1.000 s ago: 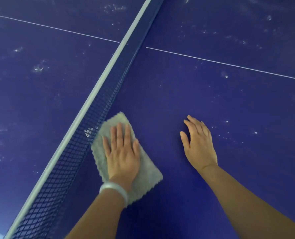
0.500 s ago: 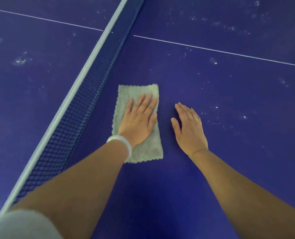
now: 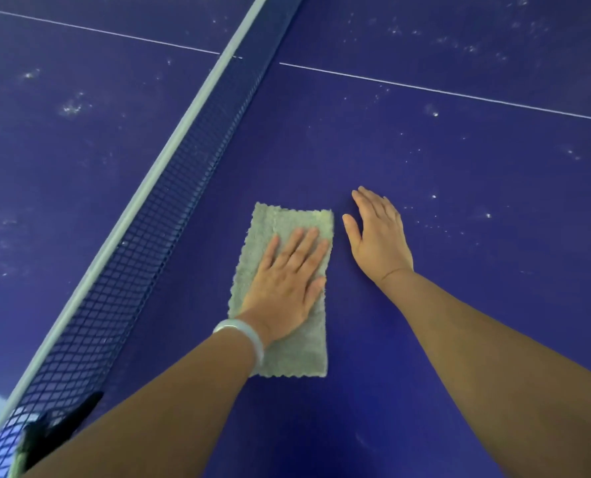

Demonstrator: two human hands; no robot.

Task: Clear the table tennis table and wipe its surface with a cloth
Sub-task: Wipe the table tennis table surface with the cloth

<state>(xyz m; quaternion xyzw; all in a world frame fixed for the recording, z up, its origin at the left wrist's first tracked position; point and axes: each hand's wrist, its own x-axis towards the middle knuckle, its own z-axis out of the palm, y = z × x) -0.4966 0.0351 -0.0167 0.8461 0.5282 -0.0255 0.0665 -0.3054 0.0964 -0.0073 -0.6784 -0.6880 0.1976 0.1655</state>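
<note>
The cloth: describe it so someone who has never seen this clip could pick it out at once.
Start at the net running diagonally across the blue table. Just right of it, on the near side of the white line, the grey-green cloth lies flat under the left hand. It is the only pale, fuzzy rectangle; the right hand beside it rests on bare table.

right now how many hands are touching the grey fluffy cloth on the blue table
1. The left hand lies flat on the grey fluffy cloth, beside the dark blue net. The right hand rests flat on the bare blue table, just right of the cloth.
</note>
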